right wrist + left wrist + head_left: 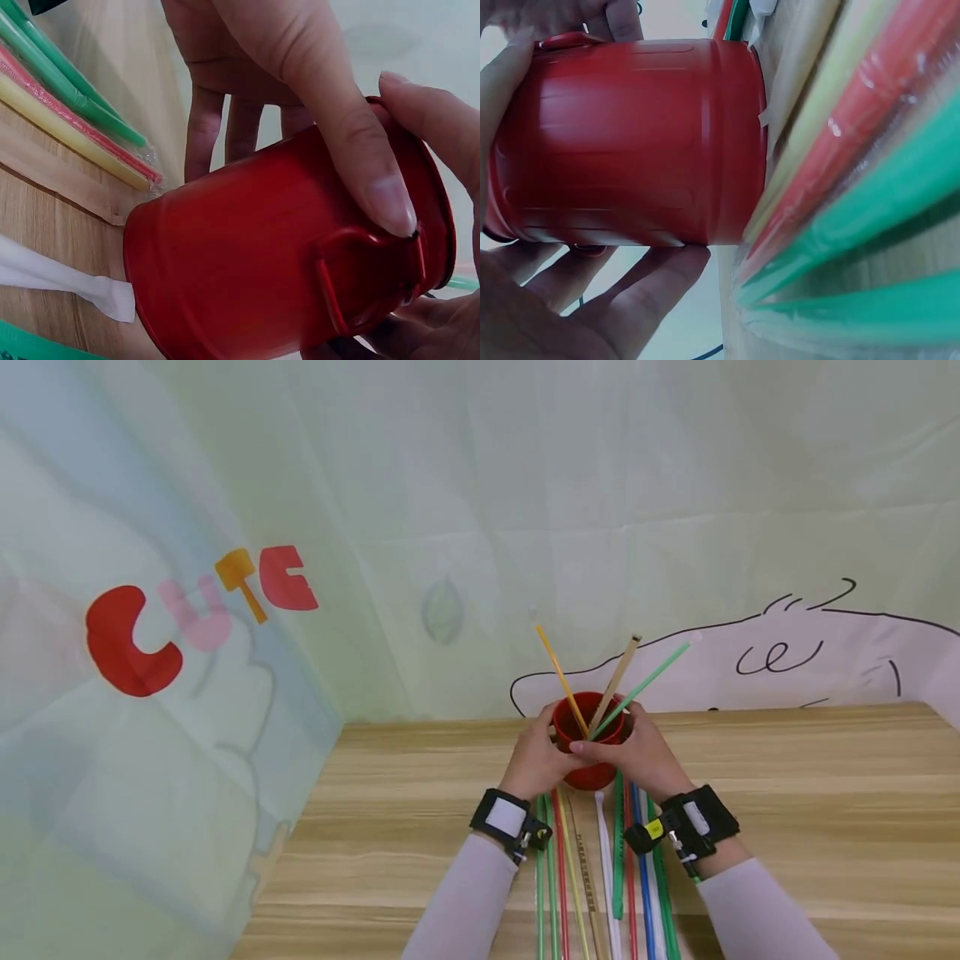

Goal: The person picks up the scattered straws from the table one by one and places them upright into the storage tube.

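Note:
A red metal pail point(592, 777) with small side handles stands on the wooden table, gripped from both sides by my two hands. Fingers of my left hand point(536, 756) wrap its left side, with the thumb across the front. From the right, my right hand point(651, 758) curls round it, its thumb along the front near the rim. Three sticks lean out of the pail: an orange straw point(558, 672), a brown paper-wrapped one point(619, 672) and a green straw point(651, 674). In the left wrist view, the pail's ribbed wall point(622, 142) fills the space between the hands.
In front of the pail, several wrapped straws lie side by side, among them a yellow straw point(575, 877), a brown paper-wrapped stick point(587, 877), a white one point(606, 860) and a blue one point(645, 893). A printed cloth backdrop point(637, 527) hangs behind the wooden table point(825, 810).

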Demonstrator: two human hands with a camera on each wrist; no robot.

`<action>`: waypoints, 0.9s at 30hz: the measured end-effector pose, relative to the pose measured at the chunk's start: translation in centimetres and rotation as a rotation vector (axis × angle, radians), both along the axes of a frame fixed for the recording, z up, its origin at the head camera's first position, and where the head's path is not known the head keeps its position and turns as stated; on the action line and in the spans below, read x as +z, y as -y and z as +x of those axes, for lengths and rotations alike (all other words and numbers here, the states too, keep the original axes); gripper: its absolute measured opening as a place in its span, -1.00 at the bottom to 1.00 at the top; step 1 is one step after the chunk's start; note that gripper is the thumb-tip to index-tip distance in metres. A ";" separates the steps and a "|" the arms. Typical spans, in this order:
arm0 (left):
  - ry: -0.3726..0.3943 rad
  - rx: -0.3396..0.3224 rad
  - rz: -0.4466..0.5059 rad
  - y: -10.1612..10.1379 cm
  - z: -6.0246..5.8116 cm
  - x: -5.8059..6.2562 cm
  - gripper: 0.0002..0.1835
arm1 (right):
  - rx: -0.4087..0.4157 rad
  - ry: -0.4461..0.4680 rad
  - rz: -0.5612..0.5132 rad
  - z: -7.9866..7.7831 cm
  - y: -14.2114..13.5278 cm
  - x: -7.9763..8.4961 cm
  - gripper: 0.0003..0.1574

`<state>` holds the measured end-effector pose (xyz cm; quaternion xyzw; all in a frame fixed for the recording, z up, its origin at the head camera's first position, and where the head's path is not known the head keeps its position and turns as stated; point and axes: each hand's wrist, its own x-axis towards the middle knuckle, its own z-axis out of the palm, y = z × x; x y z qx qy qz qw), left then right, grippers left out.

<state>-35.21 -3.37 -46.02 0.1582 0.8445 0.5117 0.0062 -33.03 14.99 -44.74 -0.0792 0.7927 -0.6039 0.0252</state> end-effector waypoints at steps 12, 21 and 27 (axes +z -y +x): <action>-0.016 -0.036 -0.038 -0.2 -0.4 -0.3 -0.11 | -0.086 -0.079 0.086 0.0 0.6 -0.6 0.20; -0.021 -0.070 -0.017 0.4 -0.5 -0.5 -0.09 | -0.088 -0.095 0.099 -0.4 0.8 -1.0 0.16; 0.000 -0.069 -0.018 0.3 -0.5 -0.4 -0.07 | -0.090 -0.088 0.122 -0.5 0.6 -0.8 0.18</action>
